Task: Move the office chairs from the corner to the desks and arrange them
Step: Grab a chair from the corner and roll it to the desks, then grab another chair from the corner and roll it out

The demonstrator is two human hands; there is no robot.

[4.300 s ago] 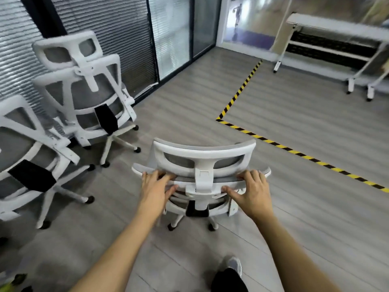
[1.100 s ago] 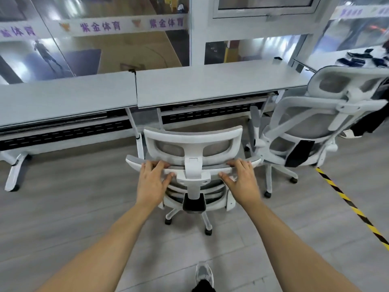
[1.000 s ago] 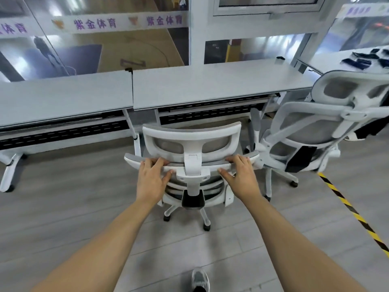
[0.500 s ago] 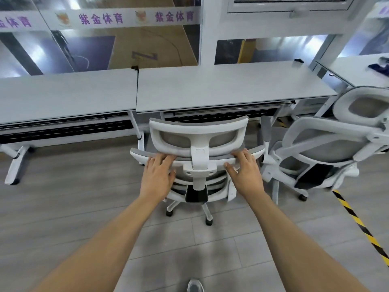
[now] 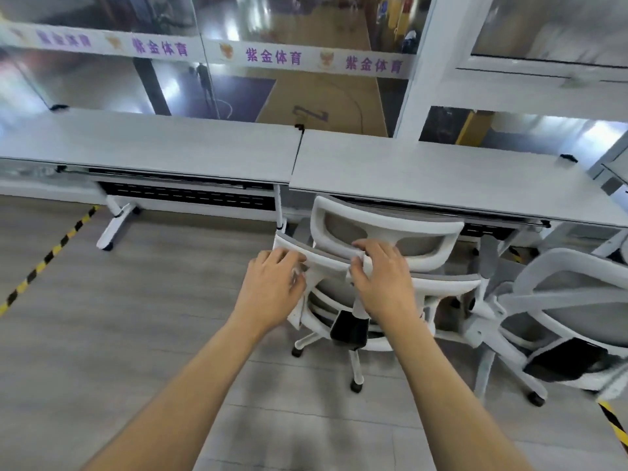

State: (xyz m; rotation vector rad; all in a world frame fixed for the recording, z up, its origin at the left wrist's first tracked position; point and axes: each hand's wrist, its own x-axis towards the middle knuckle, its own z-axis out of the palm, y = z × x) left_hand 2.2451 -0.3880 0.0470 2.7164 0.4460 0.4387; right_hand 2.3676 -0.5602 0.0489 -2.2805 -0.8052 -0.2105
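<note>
A white-framed office chair with grey mesh [image 5: 424, 287] stands with its back to me, its headrest [image 5: 387, 229] right at the front edge of the right-hand grey desk [image 5: 441, 178]. My left hand [image 5: 275, 287] grips the left end of the chair's top back rail, fingers curled over it. My right hand [image 5: 380, 280] holds the rail at its middle, by the headrest post. The seat is hidden behind the backrest. A second chair of the same kind [image 5: 560, 300] stands close on the right, at the same desk.
A second grey desk [image 5: 153, 147] adjoins on the left, its white leg [image 5: 115, 226] on the floor. Behind the desks is a glass wall with a banner. Yellow-black floor tape [image 5: 47, 256] runs at the left, and more tape [image 5: 615, 426] at the bottom right.
The chair has rolled forward to the right desk's edge, close beside the second chair. My right hand has shifted from the rail's right part to its middle. The view has swung left.
</note>
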